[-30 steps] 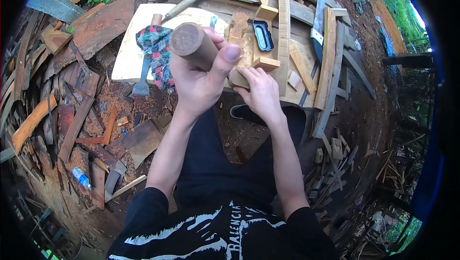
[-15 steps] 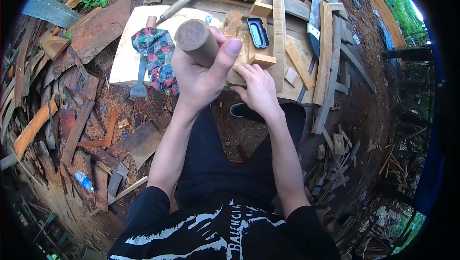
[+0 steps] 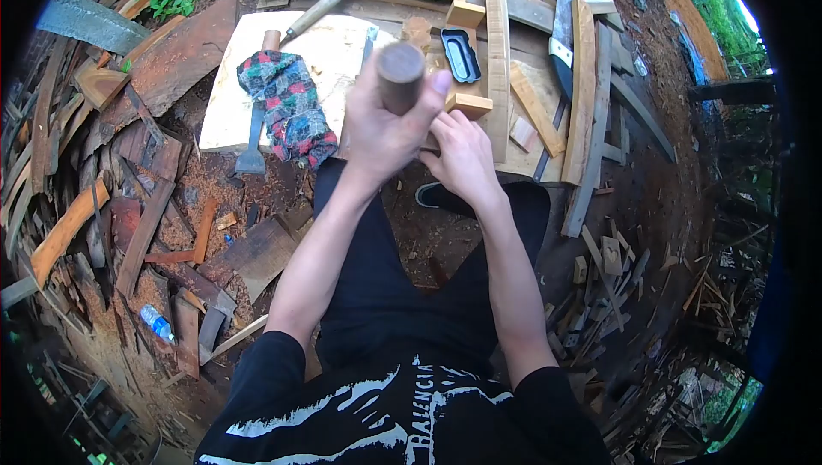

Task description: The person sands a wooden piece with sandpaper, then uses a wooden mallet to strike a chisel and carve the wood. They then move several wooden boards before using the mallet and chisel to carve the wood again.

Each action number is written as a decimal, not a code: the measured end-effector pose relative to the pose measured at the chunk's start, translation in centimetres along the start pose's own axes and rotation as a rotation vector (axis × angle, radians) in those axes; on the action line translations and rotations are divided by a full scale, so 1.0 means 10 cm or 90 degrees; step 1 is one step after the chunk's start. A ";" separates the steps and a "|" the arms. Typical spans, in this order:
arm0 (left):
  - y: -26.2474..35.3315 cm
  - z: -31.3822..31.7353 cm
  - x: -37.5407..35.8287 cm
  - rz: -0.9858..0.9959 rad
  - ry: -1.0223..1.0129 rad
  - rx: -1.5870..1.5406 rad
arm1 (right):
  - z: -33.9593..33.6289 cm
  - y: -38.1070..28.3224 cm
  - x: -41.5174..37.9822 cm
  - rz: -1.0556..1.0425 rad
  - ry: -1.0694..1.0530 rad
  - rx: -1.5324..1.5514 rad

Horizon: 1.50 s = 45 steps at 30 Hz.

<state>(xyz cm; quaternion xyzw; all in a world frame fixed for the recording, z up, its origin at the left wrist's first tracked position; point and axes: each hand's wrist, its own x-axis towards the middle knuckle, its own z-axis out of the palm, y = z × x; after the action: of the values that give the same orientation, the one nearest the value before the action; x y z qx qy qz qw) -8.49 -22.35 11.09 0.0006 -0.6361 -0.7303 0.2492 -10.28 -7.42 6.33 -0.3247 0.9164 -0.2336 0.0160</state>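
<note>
My left hand [image 3: 381, 135] is closed around a thick round wooden handle [image 3: 401, 71], its dark end facing up at me. The hand is slightly blurred, and it hides whatever is at the handle's lower end. Close beside it, my right hand [image 3: 462, 152] has its fingers bent down at the front edge of the bench, around a wooden block that is now mostly hidden. Just beyond the right hand is a small upright wood piece [image 3: 469, 105]. Behind that lies a black tray [image 3: 461, 56] with a pale inside.
To the left, a chisel [image 3: 251, 157] and a plaid cloth [image 3: 291, 110] lie on a pale board [image 3: 227, 114], with another wooden handle [image 3: 312, 15] behind. A handsaw [image 3: 561, 32] and long planks [image 3: 580, 97] are at right. Scrap wood and a plastic bottle [image 3: 157, 323] litter the ground.
My left hand has moved right and away from me with the handle, which now looks smaller. My right hand stays nearly in place. The view has shifted slightly.
</note>
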 end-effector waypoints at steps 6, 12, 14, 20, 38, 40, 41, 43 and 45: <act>-0.28 -0.01 -0.12 -0.008 0.078 -0.007 | -0.02 -0.01 -0.02 0.000 -0.001 0.007; -0.13 -0.06 -0.08 0.034 0.107 -0.074 | -0.01 0.01 0.01 -0.011 0.005 0.008; -0.22 -0.03 -0.08 0.033 0.117 -0.071 | 0.00 0.01 0.00 -0.008 -0.001 -0.004; -0.14 -0.09 -0.16 0.045 0.155 -0.154 | 0.01 0.03 -0.01 -0.014 0.020 0.006; -0.40 -0.12 -0.09 -0.046 0.178 -0.081 | 0.04 0.02 0.04 -0.019 0.017 0.003; -0.40 -0.08 -0.11 -0.032 0.159 -0.075 | 0.05 0.01 0.02 -0.011 0.014 -0.010; -0.41 -0.06 -0.12 -0.023 0.135 -0.066 | 0.06 0.01 0.02 -0.013 0.019 -0.016; -0.34 -0.09 -0.12 -0.010 0.124 -0.072 | 0.06 -0.01 0.01 0.001 0.021 -0.031; -0.22 -0.14 -0.13 -0.017 0.123 -0.132 | 0.09 0.00 0.01 0.003 0.023 -0.047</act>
<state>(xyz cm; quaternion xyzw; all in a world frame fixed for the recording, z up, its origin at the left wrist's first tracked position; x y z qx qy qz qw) -7.76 -23.02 8.36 0.0535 -0.5299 -0.7920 0.2984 -10.17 -7.86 5.59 -0.3184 0.9253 -0.2056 -0.0119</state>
